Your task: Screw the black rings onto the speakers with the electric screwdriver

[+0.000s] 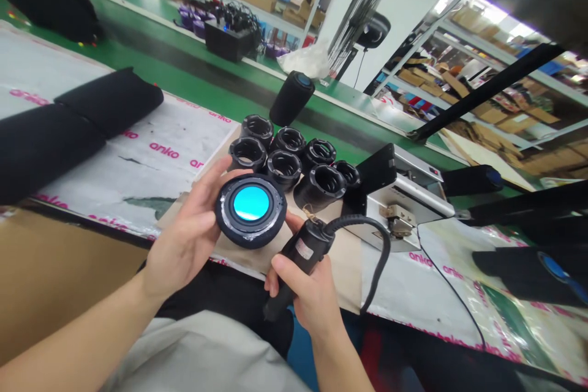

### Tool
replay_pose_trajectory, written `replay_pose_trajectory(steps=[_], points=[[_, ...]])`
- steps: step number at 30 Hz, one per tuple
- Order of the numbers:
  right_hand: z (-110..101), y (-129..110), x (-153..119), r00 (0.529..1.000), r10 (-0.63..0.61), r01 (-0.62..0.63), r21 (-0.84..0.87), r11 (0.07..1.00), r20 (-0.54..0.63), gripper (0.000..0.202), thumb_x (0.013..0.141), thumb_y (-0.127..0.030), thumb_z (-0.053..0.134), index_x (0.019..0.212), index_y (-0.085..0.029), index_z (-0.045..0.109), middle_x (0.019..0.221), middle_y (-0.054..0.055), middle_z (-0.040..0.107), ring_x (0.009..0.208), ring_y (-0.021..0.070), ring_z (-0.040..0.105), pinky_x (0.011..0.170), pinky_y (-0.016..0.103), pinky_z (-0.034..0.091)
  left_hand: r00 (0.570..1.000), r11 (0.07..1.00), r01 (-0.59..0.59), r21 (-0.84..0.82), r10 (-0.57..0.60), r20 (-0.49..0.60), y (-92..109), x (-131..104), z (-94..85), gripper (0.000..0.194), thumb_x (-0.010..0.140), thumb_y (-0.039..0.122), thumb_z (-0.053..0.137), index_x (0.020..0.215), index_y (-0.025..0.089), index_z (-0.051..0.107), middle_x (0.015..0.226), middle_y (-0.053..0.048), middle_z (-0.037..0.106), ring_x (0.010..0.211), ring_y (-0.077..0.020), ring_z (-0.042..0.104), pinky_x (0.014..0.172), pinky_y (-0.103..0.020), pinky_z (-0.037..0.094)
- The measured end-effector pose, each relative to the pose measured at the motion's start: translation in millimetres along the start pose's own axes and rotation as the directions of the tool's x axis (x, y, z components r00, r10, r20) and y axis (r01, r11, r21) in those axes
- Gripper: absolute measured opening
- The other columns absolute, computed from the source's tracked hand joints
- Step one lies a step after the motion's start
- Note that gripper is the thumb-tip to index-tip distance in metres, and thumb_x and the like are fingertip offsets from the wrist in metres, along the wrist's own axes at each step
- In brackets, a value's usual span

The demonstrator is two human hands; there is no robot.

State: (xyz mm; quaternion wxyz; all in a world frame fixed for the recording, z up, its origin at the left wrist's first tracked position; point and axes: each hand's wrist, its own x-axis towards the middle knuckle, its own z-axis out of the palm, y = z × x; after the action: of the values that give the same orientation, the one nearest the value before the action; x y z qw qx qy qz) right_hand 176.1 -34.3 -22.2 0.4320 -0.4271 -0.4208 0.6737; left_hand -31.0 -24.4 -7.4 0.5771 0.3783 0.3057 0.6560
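My left hand (186, 239) is wrapped round the side of a cylindrical black speaker (226, 229), its end turned up towards me. That end has a shiny blue disc in the middle and a whitish smear along the rim. In my right hand (316, 297) is a black corded hand tool (298, 257) with a small white label, its thick cable looping off to the right. The tool sits just below and right of the speaker; its working tip cannot be made out. Beyond both hands stand several hollow black cylinders (283, 168), open ends up.
A silver machine (408, 196) with a metal block stands right of the cylinders. Another black speaker (293, 98) stands on the green conveyor (193, 92). Black fabric pieces (110, 98) lie at left on printed plastic sheeting (160, 128). A black bar (487, 92) crosses at upper right.
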Motion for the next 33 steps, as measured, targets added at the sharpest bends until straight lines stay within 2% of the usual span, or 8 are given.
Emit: replay_pose_trajectory(steps=[3,6,8,11,16,21,27,33], points=[[-1.0,0.8,-0.5,1.000,0.009,-0.008,-0.009,1.000,0.005,0.100,0.086,-0.048,0.094,0.164,-0.017,0.040,0.061,-0.005,0.066,0.051,0.0146,0.063,0.061,0.026,0.060,0.998,0.995,-0.016,0.102,0.010,0.056,-8.0,2.2,-12.8,0.061,0.104,0.059,0.070,0.161,0.041,0.061,0.169,-0.001,0.059,0.158,-0.0328,0.054,0.122,-0.038,0.055],[-2.4,1.7,1.0,1.000,0.006,-0.006,-0.012,1.000,0.008,0.098,0.086,-0.049,0.094,0.162,-0.017,0.042,0.061,-0.005,0.066,0.051,0.0147,0.064,0.059,0.024,0.058,0.980,0.924,-0.172,0.341,0.124,0.158,-13.5,4.5,-25.0,0.111,0.076,0.073,0.094,0.171,0.043,0.046,0.178,-0.004,0.047,0.162,-0.0407,0.048,0.132,-0.048,0.047],[-3.1,1.8,2.7,1.000,0.002,-0.002,0.005,1.000,0.016,0.096,0.086,-0.048,0.094,0.161,-0.016,0.042,0.061,-0.005,0.066,0.050,0.0141,0.063,0.058,0.023,0.057,0.975,0.785,-0.210,0.583,0.123,0.185,-7.3,6.9,-28.5,0.127,0.063,0.071,0.103,0.171,0.041,0.044,0.173,-0.008,0.053,0.157,-0.0465,0.054,0.129,-0.057,0.050],[-2.8,0.6,4.6,0.999,-0.005,0.004,0.045,0.999,0.038,0.092,0.088,-0.046,0.093,0.159,-0.016,0.042,0.059,-0.005,0.066,0.049,0.0129,0.062,0.058,0.022,0.058,0.979,0.451,-0.204,0.869,0.071,0.193,14.2,8.3,-24.0,0.115,0.075,0.072,0.095,0.171,0.037,0.044,0.159,-0.013,0.067,0.140,-0.0518,0.068,0.111,-0.064,0.062],[0.0,-0.8,5.5,0.999,-0.012,0.010,0.059,0.998,0.043,0.094,0.086,-0.045,0.095,0.157,-0.015,0.041,0.059,-0.006,0.066,0.048,0.0120,0.062,0.056,0.021,0.058,0.940,0.096,-0.338,0.936,0.092,0.330,42.3,1.1,-7.7,0.102,0.098,0.077,0.068,0.178,0.028,0.030,0.165,-0.018,0.061,0.135,-0.0519,0.071,0.107,-0.066,0.063],[0.5,0.0,6.6,0.999,-0.030,0.027,0.072,0.997,0.037,0.096,0.087,-0.043,0.093,0.162,-0.016,0.040,0.060,-0.006,0.067,0.047,0.0119,0.060,0.055,0.022,0.057,0.942,0.190,-0.335,0.923,0.032,0.335,43.6,8.7,-20.2,0.100,0.096,0.072,0.075,0.178,0.036,0.032,0.176,-0.008,0.049,0.153,-0.0496,0.057,0.125,-0.067,0.051],[3.1,-1.9,5.2,0.999,-0.023,0.021,0.063,0.998,0.036,0.091,0.086,-0.047,0.095,0.160,-0.018,0.050,0.058,-0.006,0.065,0.048,0.0111,0.061,0.057,0.020,0.057,0.951,0.689,-0.156,0.707,-0.089,0.296,32.7,27.6,-48.7,0.113,0.074,0.053,0.100,0.172,0.041,0.046,0.179,-0.001,0.045,0.166,-0.0460,0.041,0.138,-0.059,0.032],[6.3,-4.4,7.3,0.998,-0.040,0.036,0.100,0.994,0.039,0.087,0.085,-0.044,0.097,0.155,-0.019,0.051,0.066,-0.006,0.068,0.046,0.0100,0.060,0.053,0.020,0.057,0.961,0.631,-0.232,0.741,0.029,0.276,27.1,23.5,-33.6,0.097,0.077,0.054,0.099,0.164,0.038,0.059,0.164,-0.001,0.064,0.154,-0.0445,0.058,0.137,-0.060,0.036]])
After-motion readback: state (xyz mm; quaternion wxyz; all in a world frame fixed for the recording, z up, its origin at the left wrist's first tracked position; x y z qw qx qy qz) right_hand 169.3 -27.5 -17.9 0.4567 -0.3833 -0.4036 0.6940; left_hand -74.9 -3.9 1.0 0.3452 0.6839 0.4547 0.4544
